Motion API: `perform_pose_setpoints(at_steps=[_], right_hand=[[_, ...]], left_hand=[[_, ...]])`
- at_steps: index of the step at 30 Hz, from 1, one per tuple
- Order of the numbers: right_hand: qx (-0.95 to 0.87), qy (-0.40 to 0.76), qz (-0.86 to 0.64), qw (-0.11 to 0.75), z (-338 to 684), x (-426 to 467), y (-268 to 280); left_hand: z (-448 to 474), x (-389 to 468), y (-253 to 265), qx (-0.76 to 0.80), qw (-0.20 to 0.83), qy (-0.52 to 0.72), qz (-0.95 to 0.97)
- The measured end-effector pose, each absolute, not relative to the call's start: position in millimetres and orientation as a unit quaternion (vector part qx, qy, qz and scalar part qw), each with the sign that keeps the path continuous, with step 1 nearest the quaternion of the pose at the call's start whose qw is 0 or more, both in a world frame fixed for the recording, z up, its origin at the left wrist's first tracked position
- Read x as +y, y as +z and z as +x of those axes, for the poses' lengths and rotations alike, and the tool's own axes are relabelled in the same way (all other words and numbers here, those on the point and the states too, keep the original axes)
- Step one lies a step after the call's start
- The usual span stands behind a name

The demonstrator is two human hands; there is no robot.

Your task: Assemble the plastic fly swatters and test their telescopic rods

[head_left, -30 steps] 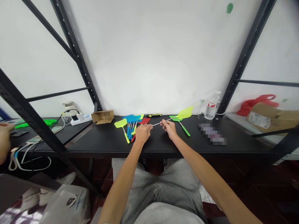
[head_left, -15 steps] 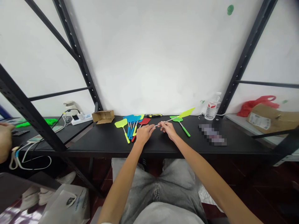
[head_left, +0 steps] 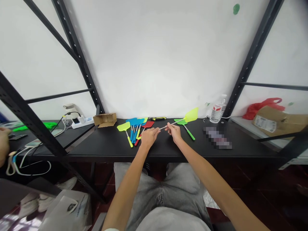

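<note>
Between my two hands a yellow-green fly swatter (head_left: 192, 115) is held slantwise above the table, its head up to the right. My left hand (head_left: 149, 136) is closed around the handle end, which it mostly hides. My right hand (head_left: 173, 131) pinches the thin metal rod farther up. Just behind the held head lies a green fly swatter (head_left: 190, 133), its handle toward me. Left of my left hand several fly swatters are spread out: blue ones (head_left: 134, 128), a red one (head_left: 148, 124) and a yellow-green one (head_left: 128, 136) at the outer left.
An open cardboard box (head_left: 106, 120) stands at the back left, and a yellow-black tool (head_left: 158, 118) lies along the wall. To the right are a water bottle (head_left: 218, 109) and a blurred-out object (head_left: 218, 138). Another person's hand (head_left: 3, 144) shows at the far left.
The held swatter's head has turned from nearly edge-on to a broader face and shifted slightly left. Both hands keep hold of it in nearly the same place.
</note>
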State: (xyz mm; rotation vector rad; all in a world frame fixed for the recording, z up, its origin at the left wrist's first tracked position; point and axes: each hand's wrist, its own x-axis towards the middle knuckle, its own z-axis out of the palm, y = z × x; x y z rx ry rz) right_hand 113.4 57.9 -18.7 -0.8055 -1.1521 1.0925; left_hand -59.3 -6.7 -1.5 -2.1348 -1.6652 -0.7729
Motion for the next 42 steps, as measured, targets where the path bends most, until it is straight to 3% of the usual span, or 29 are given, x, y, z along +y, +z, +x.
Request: perform_pose_setpoints(at_steps=[24,36,42], right_hand=[[-0.437,0.458,-0.329,0.701,120.3,63.6,-17.8],[-0.614,0.501,-0.269,0.547,108.7,47.1,-17.0],[-0.641,0.495,-0.255,0.528,108.1,49.8,-19.9]], left_hand=[[-80.6,-1.8,-3.6,-0.588,0.234,-0.356,-0.688],[-75.0,-3.1,-9.4,-0.498,0.192,-0.368,-0.761],[-70.0,-4.4,-10.3,-0.495,0.177,-0.361,-0.770]])
